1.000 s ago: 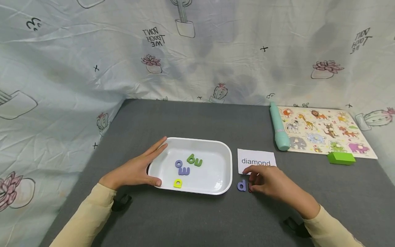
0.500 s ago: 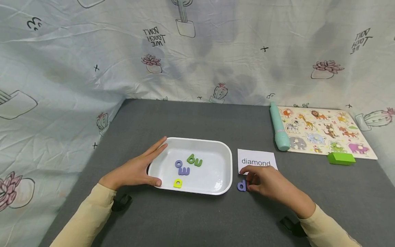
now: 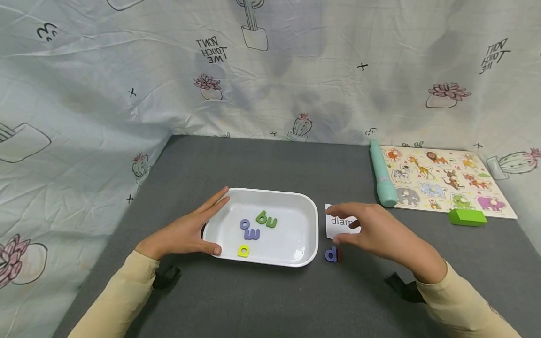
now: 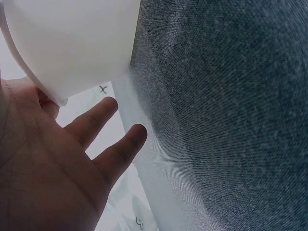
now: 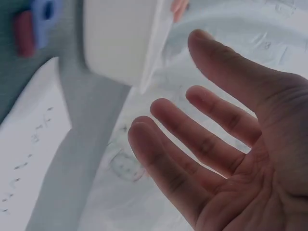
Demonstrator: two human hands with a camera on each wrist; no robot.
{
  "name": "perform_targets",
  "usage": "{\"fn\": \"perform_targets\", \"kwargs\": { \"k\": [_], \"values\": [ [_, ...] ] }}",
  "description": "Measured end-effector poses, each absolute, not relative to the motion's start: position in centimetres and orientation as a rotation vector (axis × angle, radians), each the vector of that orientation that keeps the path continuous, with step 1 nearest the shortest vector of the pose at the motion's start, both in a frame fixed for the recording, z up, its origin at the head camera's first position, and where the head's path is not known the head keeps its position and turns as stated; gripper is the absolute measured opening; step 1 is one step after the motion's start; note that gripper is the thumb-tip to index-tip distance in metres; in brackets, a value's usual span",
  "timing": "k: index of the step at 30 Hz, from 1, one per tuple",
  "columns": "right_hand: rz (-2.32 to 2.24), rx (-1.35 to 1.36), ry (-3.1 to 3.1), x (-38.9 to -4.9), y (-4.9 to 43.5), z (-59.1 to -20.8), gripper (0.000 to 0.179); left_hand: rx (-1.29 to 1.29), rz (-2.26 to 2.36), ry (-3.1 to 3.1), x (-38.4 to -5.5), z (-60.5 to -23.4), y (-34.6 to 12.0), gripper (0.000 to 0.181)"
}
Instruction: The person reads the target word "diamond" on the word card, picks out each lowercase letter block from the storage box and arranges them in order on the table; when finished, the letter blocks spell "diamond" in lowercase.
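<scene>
A white tray [image 3: 287, 234] holds several plastic letters: a purple o [image 3: 244, 224], a purple m-shaped letter [image 3: 252, 234], two green letters [image 3: 266, 219] and a yellow letter [image 3: 243, 251]. My left hand [image 3: 188, 234] grips the tray's left end, thumb at the near corner and fingers at the far one; two fingers [image 4: 120, 151] extend free below the rim. My right hand [image 3: 380, 234] hovers over a white word card [image 3: 338, 231], partly covering its print. Its fingers are spread, with nothing between them. Just below the card lie a purple d [image 3: 331, 254] and a dark red piece [image 3: 339, 255], side by side.
At the back right, a teal bottle-shaped object [image 3: 383, 180] lies against an animal puzzle board [image 3: 439, 178]. A green block [image 3: 467, 217] sits at the board's front edge. A patterned cloth [image 3: 270, 84] hangs behind the grey table [image 3: 270, 159].
The dark red piece has shifted left against the purple d. My right hand has let go of it and lifted away over the card. The left hand has stayed still.
</scene>
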State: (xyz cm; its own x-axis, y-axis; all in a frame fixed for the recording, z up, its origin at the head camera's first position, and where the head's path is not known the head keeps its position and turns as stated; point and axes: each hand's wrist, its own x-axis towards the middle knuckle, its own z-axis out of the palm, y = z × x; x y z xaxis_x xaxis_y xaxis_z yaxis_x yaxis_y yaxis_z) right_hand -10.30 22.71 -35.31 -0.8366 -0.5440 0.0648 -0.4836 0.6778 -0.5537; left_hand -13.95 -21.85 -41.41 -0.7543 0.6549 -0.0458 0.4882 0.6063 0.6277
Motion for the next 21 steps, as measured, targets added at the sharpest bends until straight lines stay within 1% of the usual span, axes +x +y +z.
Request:
{"fn": "perform_targets", "kwargs": {
  "k": [5,14,21],
  "values": [
    [-0.857,-0.922,2.748,-11.0,20.5,-34.5,0.053,0.932,0.89,2.561,-13.9,-41.6,-22.0,0.124],
    [-0.823,-1.069,2.66,-12.4,16.5,-34.7,0.058,0.918,0.897,2.548,-14.1,-41.8,-21.8,0.124],
    [-0.667,-1.198,2.556,-14.8,12.4,-33.8,0.058,0.896,0.887,2.554,-14.2,-41.7,-21.8,0.125]
  ]
}}
